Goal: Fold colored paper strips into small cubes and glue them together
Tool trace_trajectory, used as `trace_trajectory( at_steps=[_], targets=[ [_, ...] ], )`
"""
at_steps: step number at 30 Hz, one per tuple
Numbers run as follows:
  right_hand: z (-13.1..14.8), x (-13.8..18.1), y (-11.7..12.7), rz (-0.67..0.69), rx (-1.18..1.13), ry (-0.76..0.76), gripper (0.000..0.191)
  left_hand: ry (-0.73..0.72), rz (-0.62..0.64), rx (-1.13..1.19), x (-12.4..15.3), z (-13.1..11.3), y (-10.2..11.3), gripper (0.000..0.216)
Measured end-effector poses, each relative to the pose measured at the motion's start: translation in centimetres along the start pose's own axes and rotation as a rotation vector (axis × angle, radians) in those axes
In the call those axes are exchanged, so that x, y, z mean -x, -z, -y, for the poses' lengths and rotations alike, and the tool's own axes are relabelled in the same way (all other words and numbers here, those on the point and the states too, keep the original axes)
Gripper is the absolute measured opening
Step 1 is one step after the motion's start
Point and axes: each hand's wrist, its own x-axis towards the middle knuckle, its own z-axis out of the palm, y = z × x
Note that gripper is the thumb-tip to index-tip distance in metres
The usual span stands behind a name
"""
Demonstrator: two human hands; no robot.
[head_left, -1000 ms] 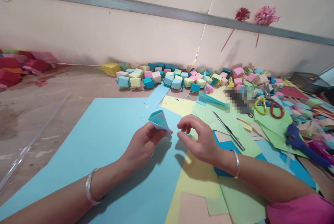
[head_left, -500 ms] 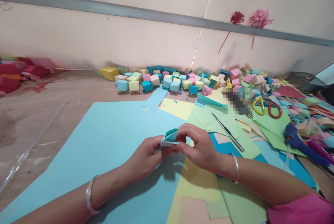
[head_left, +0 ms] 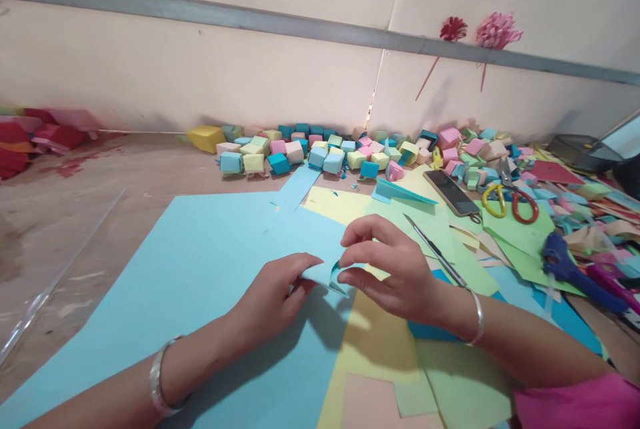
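A small folded piece of light blue paper [head_left: 317, 274] is held just above a large light blue sheet [head_left: 200, 262]. My left hand [head_left: 273, 295] pinches its left end between thumb and fingers. At the right end, my right hand [head_left: 387, 269] has its thumb and a fingertip on a curled flap with a darker teal inner face, while its upper fingers arch apart above. Part of the piece is hidden behind the fingers. To the right of my right hand lies a craft knife [head_left: 435, 250] on pale green paper [head_left: 400, 222].
Several small paper boxes [head_left: 280, 163] line the wall at the back. A phone [head_left: 451, 193], scissors [head_left: 524, 207] and a blue glue gun [head_left: 575, 275] lie to the right among paper scraps. A clear strip [head_left: 60, 272] lies on the left, and red paper boxes [head_left: 60, 135] stand behind it.
My right hand has shifted right and its fingers have spread more. The folded paper has tilted, with its flap now curled toward the right. The phone, blurred before, shows clearly.
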Motion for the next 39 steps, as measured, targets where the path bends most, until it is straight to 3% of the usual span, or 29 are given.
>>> trace_trajectory(
  at_steps=[6,12,17,20,24,30,35,39],
  targets=[
    [0.0,-0.5,0.5,0.040,-0.060,-0.071,0.008,-0.036,-0.015,-0.062,-0.1,0.0,0.3,0.026],
    [-0.6,-0.4,0.2,0.037,0.128,0.064,0.010,0.045,0.044,-0.042,-0.2,-0.1,0.2,0.019],
    [-0.5,0.1,-0.2,0.083,0.008,-0.028,0.012,-0.030,-0.006,-0.162,-0.1,0.8,-0.1,0.021],
    [-0.1,0.3,-0.5,0.041,-0.107,-0.124,0.015,-0.131,-0.091,-0.254,-0.1,1.3,-0.4,0.034],
    [0.1,0.3,-0.7,-0.028,-0.157,-0.216,0.016,-0.205,-0.102,-0.307,-0.1,1.4,-0.5,0.036],
    [0.4,0.3,-0.9,0.007,-0.163,-0.231,0.014,-0.073,-0.050,-0.263,0.0,1.2,-0.3,0.031],
    [0.6,0.3,-0.7,-0.026,-0.232,-0.327,0.017,-0.071,-0.027,-0.223,-0.1,1.1,-0.4,0.035],
    [0.3,0.3,-0.5,0.015,-0.107,-0.199,0.008,0.045,-0.047,-0.083,-0.1,0.8,-0.4,0.025]
  ],
)
